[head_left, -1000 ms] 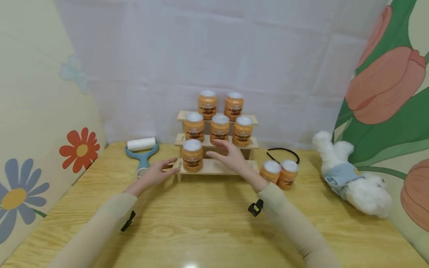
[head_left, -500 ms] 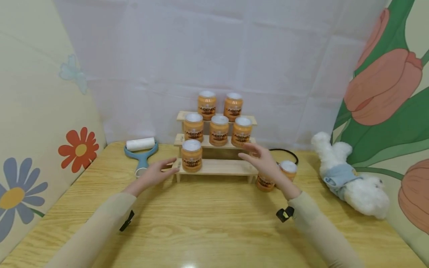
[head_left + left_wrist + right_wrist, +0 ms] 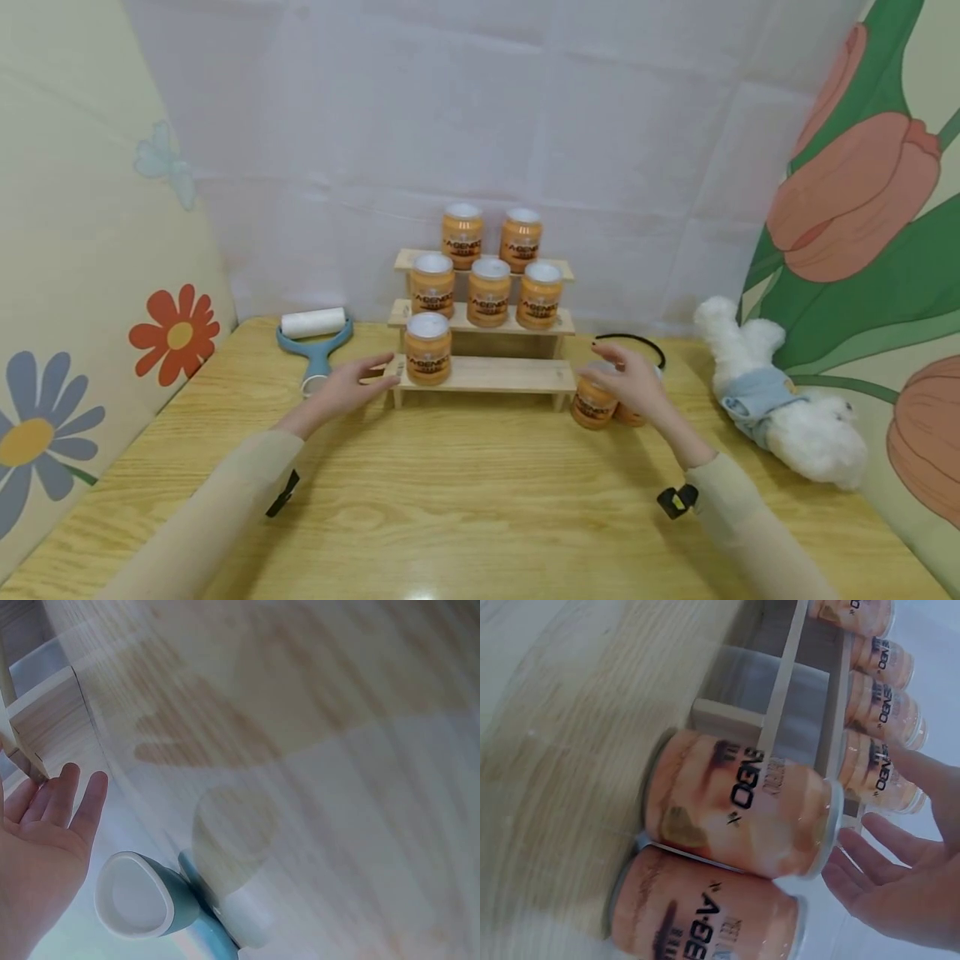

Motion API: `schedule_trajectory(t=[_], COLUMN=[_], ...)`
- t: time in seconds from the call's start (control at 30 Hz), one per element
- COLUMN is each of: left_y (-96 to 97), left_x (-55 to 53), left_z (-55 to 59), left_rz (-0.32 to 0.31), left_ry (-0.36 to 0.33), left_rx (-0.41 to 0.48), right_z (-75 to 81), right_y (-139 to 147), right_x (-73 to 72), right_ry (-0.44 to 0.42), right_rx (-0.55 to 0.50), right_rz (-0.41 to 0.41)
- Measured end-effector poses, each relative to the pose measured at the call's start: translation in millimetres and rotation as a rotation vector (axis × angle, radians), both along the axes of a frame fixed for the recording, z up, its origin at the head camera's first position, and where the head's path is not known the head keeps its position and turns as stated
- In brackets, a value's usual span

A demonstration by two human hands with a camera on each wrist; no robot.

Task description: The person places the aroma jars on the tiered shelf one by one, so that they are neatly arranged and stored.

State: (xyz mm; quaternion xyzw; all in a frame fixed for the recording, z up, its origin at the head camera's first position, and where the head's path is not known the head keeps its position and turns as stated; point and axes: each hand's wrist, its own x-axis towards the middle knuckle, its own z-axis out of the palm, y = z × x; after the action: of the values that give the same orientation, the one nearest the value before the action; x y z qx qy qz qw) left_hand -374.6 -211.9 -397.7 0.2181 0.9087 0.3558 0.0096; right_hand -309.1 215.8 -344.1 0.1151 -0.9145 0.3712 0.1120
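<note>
My left hand (image 3: 343, 392) is at the left end of the stepped wooden shelf (image 3: 495, 377), its fingertips right at the shelf's edge in the left wrist view. My right hand (image 3: 636, 385) hovers over two orange cans (image 3: 735, 802) that stand side by side on the table, right of the shelf. Its fingers are spread around the lid of the nearer can, with a gap showing in the right wrist view. One orange can (image 3: 428, 354) stands at the left of the lowest step. Three cans (image 3: 489, 296) line the middle step, and two more (image 3: 461, 237) stand on top.
A blue-handled lint roller (image 3: 315, 333) lies left of the shelf. Behind the right-hand cans is a thin black hoop (image 3: 637, 338). A white plush toy (image 3: 787, 408) in blue clothing lies at the right. A pale cloth (image 3: 480, 117) hangs behind the shelf.
My right hand has moved right, from in front of the shelf to over the cans on the table. The left hand has stayed at the shelf's left end.
</note>
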Motion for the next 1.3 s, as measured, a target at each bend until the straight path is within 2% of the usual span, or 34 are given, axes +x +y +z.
schedule_trajectory(t=[0.23,0.53,0.8,1.03,1.2,1.3], left_y=[-2.0,2.2,1.3,0.7,0.6,1.0], left_x=[-2.6,1.2,1.3,0.2,-0.3,-0.1], left_z=[-2.2,-1.1,0.3,3.8,2.5,1.6], left_rz=[0.000,-0.006,0.014,0.008,0.006,0.003], left_ry=[-0.016,-0.030,-0.032,-0.037,-0.040,-0.041], left_rx=[0.022,0.037,0.019,0.022,0.025,0.024], right_z=[-6.8,-9.4,-7.4,-7.2,-13.6,-17.4], right_y=[7.0,9.8,12.9,12.9,14.2,14.7], right_x=[0.0,-0.1,2.9,12.6,18.2,20.6], right_ry=[0.010,0.018,0.008,-0.018,-0.039,-0.074], right_rx=[0.117,0.170,0.201,0.170,0.094,0.042], right_rz=[-0.007,-0.032,-0.007,0.064,0.138,0.151])
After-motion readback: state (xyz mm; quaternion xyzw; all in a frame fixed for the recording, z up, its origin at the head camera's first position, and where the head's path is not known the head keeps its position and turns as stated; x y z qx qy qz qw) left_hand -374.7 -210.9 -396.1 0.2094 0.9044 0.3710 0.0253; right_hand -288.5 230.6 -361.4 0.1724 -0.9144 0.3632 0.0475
